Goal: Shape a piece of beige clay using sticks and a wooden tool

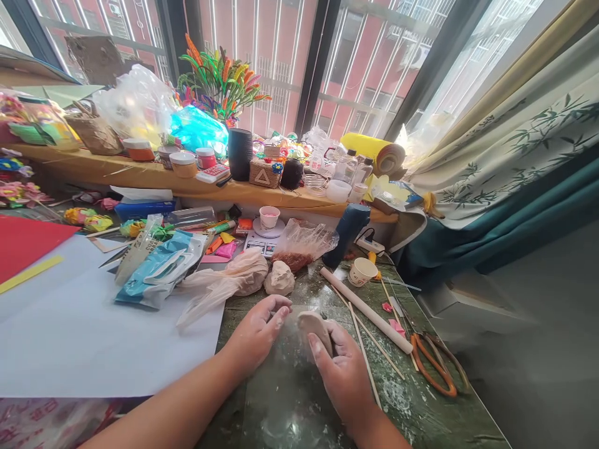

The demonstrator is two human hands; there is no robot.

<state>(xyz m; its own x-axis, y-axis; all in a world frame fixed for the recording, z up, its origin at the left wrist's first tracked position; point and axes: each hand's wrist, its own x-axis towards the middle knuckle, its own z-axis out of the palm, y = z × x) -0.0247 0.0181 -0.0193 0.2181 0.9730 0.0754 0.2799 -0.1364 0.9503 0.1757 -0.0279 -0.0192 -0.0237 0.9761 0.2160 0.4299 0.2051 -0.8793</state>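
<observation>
My right hand is closed around a flattened, rounded piece of pale clay, gripped between thumb and fingers and held on edge above the dark table. Beside it on the left, my left hand holds nothing; its fingers are slightly curled, with thumb and forefinger apart. White powder or clay residue marks both hands. A rough lump of the same pale clay sits just beyond the left fingertips, against a crumpled plastic bag.
Right of my hands lie a rolling pin, thin wooden sticks and orange-handled scissors. A paper cup stands behind them. White paper covers the left side. A cluttered window ledge runs along the back.
</observation>
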